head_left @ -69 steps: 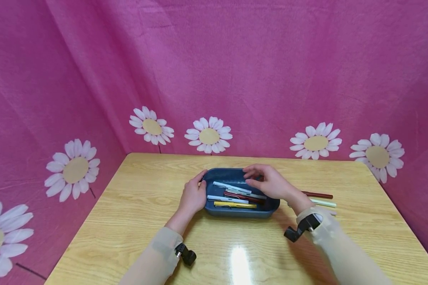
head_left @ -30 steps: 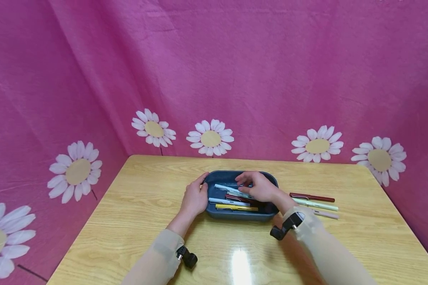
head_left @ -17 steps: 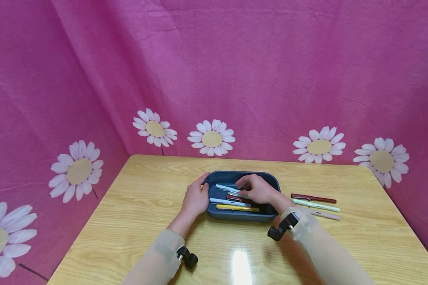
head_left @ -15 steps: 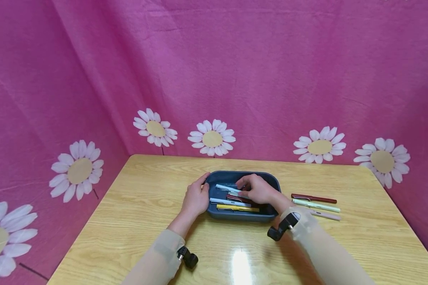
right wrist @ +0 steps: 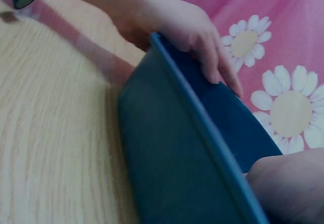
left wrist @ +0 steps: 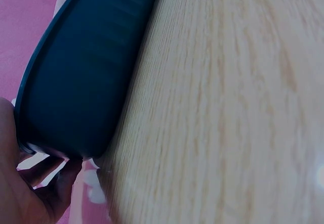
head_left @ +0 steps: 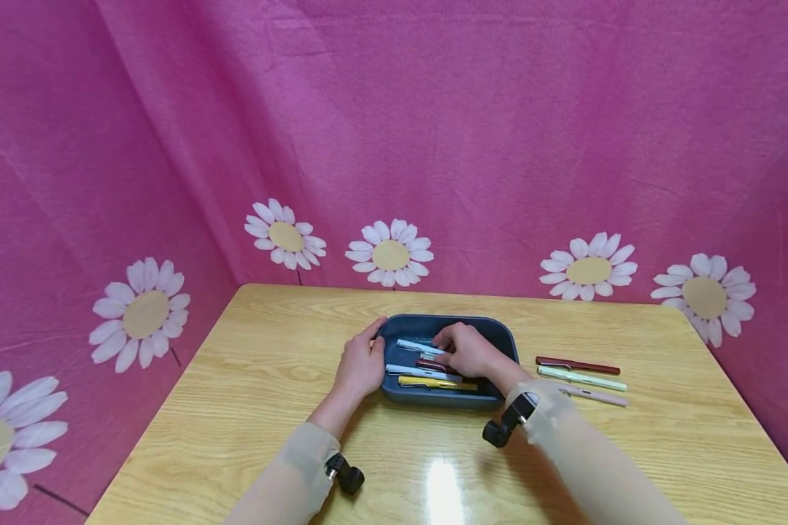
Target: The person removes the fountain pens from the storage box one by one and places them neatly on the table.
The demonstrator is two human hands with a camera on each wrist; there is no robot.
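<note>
A dark blue rectangular box (head_left: 446, 399) stands on the table with several pens lying in it. My left hand (head_left: 359, 362) grips its left end, thumb over the rim and fingers outside, as the left wrist view shows of the hand (left wrist: 35, 188). My right hand (head_left: 470, 351) reaches into the box; thumb and fingertips pinch the right end of a white pen (head_left: 415, 345). Below that pen lie a dark red pen (head_left: 435, 365), a pale blue pen (head_left: 414, 372) and a yellow pen (head_left: 436, 383). In the right wrist view the box wall hides the pens.
Right of the box, a dark red pen (head_left: 578, 364), a pale green pen (head_left: 581, 378) and a pale pink pen (head_left: 597, 396) lie side by side on the wooden table (head_left: 249, 379). Pink cloth (head_left: 473, 146) with daisies hangs behind and at the sides.
My right hand has gone down and left into the box, its fingers coming together on the white pen. The left hand keeps its grip on the box.
</note>
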